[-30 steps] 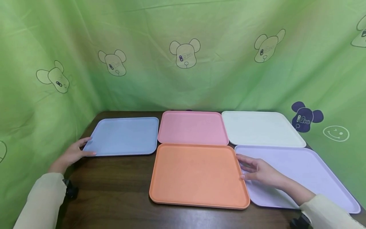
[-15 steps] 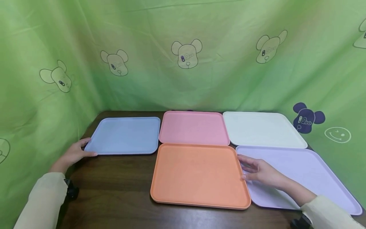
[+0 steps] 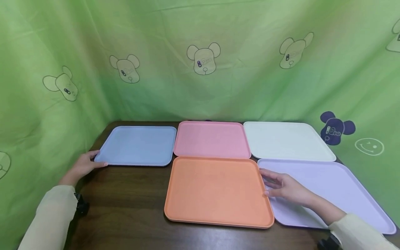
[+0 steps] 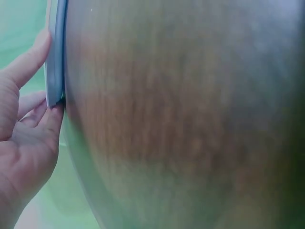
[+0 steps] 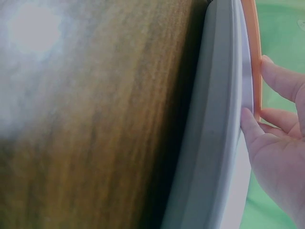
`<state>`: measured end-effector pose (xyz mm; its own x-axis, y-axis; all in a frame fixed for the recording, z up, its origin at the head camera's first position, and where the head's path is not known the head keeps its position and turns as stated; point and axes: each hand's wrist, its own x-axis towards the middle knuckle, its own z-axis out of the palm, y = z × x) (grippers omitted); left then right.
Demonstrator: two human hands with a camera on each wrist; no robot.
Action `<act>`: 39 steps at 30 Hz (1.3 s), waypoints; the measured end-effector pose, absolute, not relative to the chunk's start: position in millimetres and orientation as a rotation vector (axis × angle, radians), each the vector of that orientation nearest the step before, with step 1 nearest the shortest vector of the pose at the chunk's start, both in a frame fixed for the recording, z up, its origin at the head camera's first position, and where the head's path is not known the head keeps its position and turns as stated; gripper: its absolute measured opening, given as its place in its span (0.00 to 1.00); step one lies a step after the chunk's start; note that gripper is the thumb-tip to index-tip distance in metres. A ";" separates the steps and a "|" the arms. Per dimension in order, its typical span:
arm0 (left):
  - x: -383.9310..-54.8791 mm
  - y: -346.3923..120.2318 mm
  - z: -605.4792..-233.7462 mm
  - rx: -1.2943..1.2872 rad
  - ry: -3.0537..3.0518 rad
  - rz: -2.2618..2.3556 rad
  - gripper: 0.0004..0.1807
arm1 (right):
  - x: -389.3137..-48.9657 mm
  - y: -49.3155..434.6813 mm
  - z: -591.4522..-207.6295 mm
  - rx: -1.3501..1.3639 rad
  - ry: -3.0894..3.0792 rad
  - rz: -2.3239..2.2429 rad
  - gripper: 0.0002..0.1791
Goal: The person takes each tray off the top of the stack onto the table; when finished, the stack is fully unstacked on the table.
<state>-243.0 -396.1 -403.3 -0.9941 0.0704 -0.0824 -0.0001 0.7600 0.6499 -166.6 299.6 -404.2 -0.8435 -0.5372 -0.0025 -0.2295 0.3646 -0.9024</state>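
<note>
At the left of the table in the head view lies a blue tray (image 3: 137,146). My left hand (image 3: 83,165) grips its near left corner, thumb along the front rim and fingers at the left side. The left wrist view shows the thumb and fingers on either side of the blue tray's rim (image 4: 56,57). An orange tray (image 3: 218,191) lies front centre. My right hand (image 3: 289,187) reaches over a lilac tray (image 3: 328,187) and touches the orange tray's right edge with relaxed, spread fingers. In the right wrist view the thumb meets the orange rim (image 5: 257,71).
Behind the orange tray sits a pink tray (image 3: 212,139), with a white tray (image 3: 287,140) to its right. Dark wooden tabletop (image 3: 125,205) shows at the front left. A green curtain (image 3: 162,93) printed with bear heads surrounds the back and sides.
My left hand and the blue tray have shifted slightly away from me and to the right, nearer the pink tray. The right hand and the other trays keep their places.
</note>
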 end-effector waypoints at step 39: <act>-271.5 -371.5 -405.3 -0.137 2.929 1.075 0.44 | -166.8 299.2 -401.8 -0.655 2.357 -1.423 0.44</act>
